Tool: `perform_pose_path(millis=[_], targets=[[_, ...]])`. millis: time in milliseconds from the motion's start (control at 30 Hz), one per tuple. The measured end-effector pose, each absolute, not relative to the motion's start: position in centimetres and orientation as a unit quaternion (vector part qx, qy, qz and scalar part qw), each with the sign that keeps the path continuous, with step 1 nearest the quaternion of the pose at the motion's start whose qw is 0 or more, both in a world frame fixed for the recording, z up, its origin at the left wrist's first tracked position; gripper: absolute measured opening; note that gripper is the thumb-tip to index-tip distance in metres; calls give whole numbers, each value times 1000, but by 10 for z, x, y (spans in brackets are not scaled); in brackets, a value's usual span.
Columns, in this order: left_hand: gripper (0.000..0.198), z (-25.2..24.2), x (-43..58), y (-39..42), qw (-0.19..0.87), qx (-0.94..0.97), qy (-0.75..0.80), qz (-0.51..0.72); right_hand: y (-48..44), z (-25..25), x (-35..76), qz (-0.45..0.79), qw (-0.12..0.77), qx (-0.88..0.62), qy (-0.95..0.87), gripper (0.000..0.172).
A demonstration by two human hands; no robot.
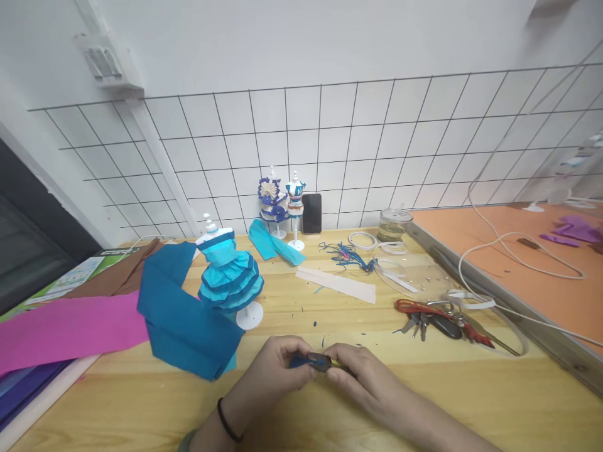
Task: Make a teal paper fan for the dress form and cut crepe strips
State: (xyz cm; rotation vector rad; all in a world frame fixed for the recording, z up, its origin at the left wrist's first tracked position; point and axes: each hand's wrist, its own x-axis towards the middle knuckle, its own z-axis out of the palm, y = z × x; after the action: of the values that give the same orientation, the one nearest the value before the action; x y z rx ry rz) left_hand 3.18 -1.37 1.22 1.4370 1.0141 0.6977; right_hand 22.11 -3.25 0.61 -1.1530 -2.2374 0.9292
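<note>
Both hands meet low at the table edge: left hand pinches a small dark blue paper scrap, right hand is closed on a small dark tool against it; can't tell if it's scissors or a clip. Risks: the scrap is tiny and fingertips sit right at the tool, so a slip likely nicks a finger or tears the paper. The blue crepe sheet and paper dress on its stand are near the left wrist; an elbow sweep could topple it.

A single head-worn camera is looking forward and down across the wooden table toward the gridded wall. It is sitting close above the hands, viewing them near the lower edge.
</note>
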Motion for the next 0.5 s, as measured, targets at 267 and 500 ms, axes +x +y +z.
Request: perform_pose_path(millis=[267, 500], targets=[[8, 17, 33, -14, 575, 629, 434, 293, -35, 10, 225, 332, 198, -425, -819, 30], [7, 13, 30, -14, 584, 639, 409, 289, -40, 5, 223, 324, 212, -428, -817, 31]])
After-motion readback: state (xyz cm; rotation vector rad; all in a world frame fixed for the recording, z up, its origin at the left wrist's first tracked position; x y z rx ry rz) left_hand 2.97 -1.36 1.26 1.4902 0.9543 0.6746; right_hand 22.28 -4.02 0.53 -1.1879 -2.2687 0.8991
